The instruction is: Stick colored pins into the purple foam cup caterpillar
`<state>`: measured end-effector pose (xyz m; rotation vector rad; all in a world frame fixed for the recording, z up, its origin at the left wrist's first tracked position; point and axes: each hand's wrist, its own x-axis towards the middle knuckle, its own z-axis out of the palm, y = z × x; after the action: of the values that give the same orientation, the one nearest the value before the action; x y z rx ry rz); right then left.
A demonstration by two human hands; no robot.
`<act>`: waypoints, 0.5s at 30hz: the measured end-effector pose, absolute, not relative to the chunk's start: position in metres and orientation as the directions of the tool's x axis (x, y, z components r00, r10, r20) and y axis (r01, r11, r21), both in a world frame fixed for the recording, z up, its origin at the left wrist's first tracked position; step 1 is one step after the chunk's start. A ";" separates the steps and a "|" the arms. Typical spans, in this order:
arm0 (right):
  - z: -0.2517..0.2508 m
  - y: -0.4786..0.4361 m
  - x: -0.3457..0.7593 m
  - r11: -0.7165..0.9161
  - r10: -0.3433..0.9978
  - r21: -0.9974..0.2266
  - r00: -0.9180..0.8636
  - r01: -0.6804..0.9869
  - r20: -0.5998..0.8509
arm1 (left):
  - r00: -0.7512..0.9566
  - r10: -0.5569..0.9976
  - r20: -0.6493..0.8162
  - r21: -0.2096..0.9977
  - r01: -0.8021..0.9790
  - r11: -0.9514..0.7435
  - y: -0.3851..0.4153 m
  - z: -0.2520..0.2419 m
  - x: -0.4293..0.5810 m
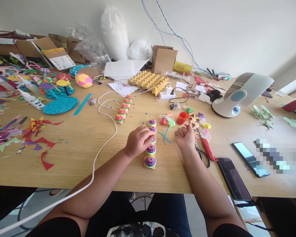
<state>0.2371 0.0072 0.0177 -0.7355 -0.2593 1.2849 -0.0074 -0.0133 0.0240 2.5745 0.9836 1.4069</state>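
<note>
The purple strip (150,162) sits on the table (113,176) by the left hand (140,141). Its near bumps look done — but it shows fewer pins (146,114) than the red strip (122,112). Left fingers pinched together, right hand (185,136) curled — can't tell what's inside.

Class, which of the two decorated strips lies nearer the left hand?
The purple-topped strip, right by the left hand; the red-topped strip lies farther back.

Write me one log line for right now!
left hand: over purple-topped row | right hand: curled, near red cup | blue strips: between hands
</note>
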 end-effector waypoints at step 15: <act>0.017 -0.003 0.208 0.016 0.993 -0.786 0.099 -0.617 -0.057 | 0.362 0.529 0.768 0.338 0.473 -0.814 -0.012 0.025 -0.007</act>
<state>0.2083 -0.0029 0.0170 -0.7747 -0.6226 1.3873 -0.0072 -0.0124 0.0251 2.5436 0.9375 1.4690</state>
